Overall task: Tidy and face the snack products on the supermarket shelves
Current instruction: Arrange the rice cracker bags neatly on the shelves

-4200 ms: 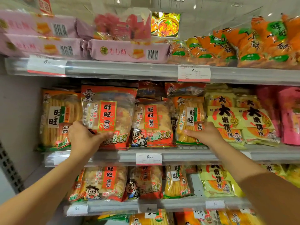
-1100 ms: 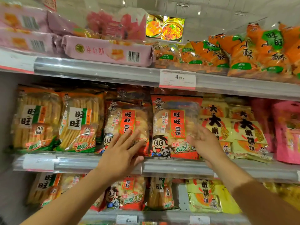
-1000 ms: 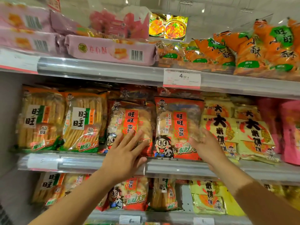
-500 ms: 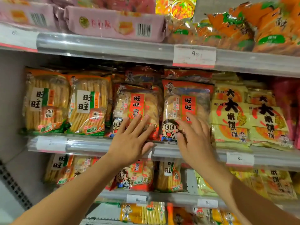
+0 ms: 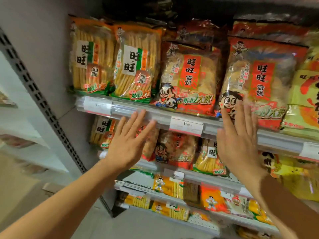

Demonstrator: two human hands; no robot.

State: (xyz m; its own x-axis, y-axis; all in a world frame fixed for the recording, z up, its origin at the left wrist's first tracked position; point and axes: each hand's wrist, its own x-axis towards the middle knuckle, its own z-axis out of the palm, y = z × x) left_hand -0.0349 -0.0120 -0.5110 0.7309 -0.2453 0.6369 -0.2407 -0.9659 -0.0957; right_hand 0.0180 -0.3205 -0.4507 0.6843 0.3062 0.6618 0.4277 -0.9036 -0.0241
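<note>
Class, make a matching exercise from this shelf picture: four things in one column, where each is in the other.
Things:
1. left hand
2. right hand
3. price tag marked 6
4. green-striped cracker bags

Places:
A. shelf edge, between the hands
B. far left of the upper shelf
C. fingertips over the red bag's cartoon face
D. fingers over the shelf rail

Pairs: 1-D, 2-C, 3-A, 4-B

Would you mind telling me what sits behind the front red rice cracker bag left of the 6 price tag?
Behind the front red rice cracker bag, a darker red bag's top shows; its lower part stays covered.
</note>
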